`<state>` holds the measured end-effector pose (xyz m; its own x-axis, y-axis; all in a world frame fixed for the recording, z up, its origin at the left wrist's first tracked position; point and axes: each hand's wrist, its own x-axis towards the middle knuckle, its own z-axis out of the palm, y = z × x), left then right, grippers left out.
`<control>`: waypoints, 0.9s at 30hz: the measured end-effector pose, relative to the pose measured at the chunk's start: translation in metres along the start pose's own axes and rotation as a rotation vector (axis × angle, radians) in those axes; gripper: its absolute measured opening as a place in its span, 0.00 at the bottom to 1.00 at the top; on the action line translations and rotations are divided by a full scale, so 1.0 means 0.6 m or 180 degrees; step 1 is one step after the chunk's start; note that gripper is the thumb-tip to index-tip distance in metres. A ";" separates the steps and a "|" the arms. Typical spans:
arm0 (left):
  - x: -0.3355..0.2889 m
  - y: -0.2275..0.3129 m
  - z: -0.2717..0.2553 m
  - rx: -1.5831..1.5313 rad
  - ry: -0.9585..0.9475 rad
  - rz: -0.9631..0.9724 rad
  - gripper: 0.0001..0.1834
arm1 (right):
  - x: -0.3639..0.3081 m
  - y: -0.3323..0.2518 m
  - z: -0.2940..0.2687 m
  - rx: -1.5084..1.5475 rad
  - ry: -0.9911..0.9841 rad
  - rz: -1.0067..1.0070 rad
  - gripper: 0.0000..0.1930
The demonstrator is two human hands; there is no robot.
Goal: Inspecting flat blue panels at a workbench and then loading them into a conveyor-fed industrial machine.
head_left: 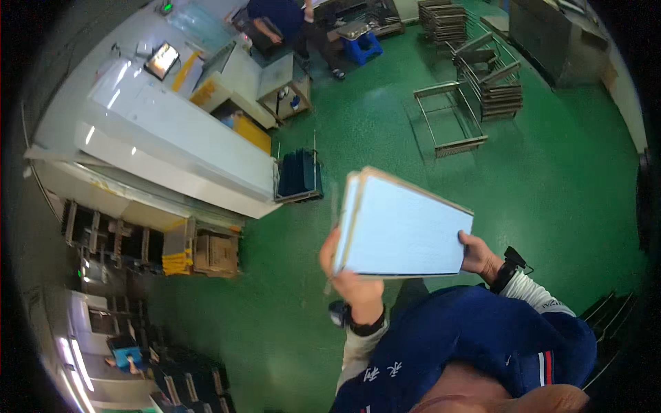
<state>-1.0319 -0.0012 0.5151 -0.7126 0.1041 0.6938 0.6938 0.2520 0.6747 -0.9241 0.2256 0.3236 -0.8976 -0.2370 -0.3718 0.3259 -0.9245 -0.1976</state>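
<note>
Pale-blue panels [413, 230] are gripped by left hand [358, 290] and right hand [476, 253]; uneven pressure might let one slip

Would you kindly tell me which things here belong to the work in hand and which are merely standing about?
In hand:
- pale flat panels, held by left hand and right hand

Apparently just standing about:
- blue stool
- open metal frame
- cardboard box

Boards [413, 230] sit between the left hand [358, 294] and right hand [478, 255], mid-frame; a machine [179, 144] lies upper left, stacked racks [444, 24] upper right, a stool [362, 49] top centre.
</note>
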 end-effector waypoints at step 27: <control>0.419 -0.158 0.573 -0.3214 -0.1598 0.0054 0.21 | 0.287 -0.636 -0.027 -0.0024 -0.0377 -0.1257 0.39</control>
<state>-1.3127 0.3317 0.5393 -0.5056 0.5327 0.6787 0.3084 -0.6231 0.7187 -1.1982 0.5423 0.3201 -0.9819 0.1024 -0.1591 -0.0486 -0.9492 -0.3110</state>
